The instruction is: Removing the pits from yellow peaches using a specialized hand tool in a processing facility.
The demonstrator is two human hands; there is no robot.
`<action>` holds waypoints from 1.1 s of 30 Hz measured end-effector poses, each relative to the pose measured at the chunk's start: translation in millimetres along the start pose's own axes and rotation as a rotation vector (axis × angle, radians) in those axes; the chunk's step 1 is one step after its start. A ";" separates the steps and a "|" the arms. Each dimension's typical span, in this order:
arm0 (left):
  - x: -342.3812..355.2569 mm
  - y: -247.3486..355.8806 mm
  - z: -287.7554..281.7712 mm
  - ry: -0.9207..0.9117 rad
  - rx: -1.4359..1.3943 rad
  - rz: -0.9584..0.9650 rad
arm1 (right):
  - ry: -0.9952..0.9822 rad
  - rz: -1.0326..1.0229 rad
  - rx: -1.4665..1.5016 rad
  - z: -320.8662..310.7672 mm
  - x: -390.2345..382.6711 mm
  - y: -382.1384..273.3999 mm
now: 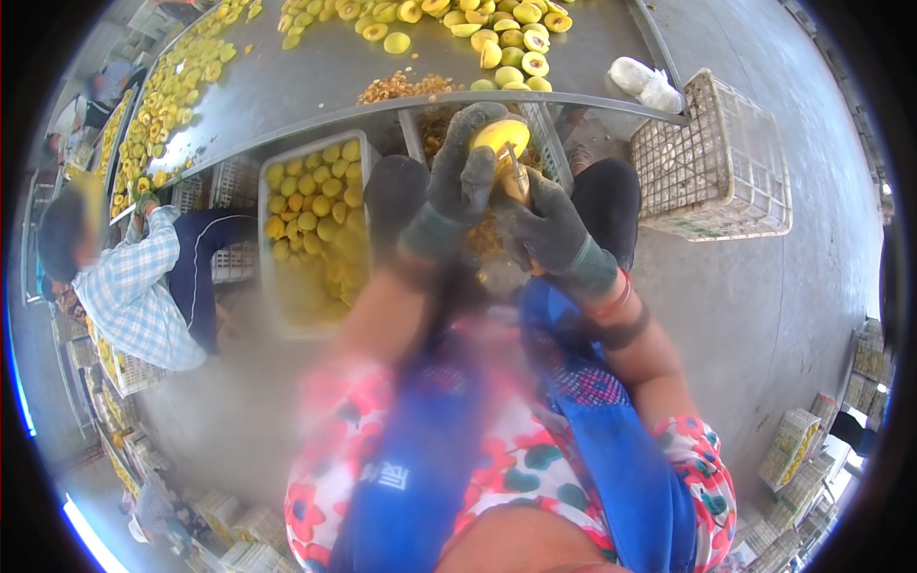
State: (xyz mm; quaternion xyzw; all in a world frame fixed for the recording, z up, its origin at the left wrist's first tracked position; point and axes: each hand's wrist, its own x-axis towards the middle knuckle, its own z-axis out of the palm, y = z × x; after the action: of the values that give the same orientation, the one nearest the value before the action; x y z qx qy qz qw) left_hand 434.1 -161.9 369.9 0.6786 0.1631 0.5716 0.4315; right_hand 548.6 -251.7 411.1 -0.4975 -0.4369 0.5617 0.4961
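My left hand (458, 177), in a dark grey-green glove, is closed round a yellow peach (499, 134) just beyond the table's near edge. A small brown patch shows on the fruit's lower side. My right hand (554, 224), gloved alike, grips a small pitting knife (516, 180) with a pale handle and a thin metal tip. That tip meets the underside of the peach; how deep it sits is hidden. Below both hands stands a crate (549, 134) holding brown peach pits, partly covered by my gloves.
Halved peaches (511, 48) and a heap of pits (406, 88) lie on the metal table (315, 81). Whole peaches fill a white crate (310, 205) at my left. A tipped crate (712, 158) and a white bag (645, 81) are at right. A co-worker (134, 277) sits at left.
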 end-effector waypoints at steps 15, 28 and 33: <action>-10.0 -6.0 -3.0 0.146 -0.035 -0.392 | -0.105 0.041 -0.061 1.4 8.8 31.7; -2.5 12.3 3.7 0.223 -0.422 -0.476 | -0.130 0.108 0.061 4.2 6.6 39.5; -3.9 15.2 3.8 0.196 -0.410 -0.516 | -0.021 -0.275 -0.495 8.5 4.5 26.7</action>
State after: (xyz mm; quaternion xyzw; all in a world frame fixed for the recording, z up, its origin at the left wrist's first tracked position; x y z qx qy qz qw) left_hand 432.3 -175.0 379.2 0.4561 0.2515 0.5270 0.6715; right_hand 536.8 -250.5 385.3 -0.5339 -0.6293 0.3703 0.4265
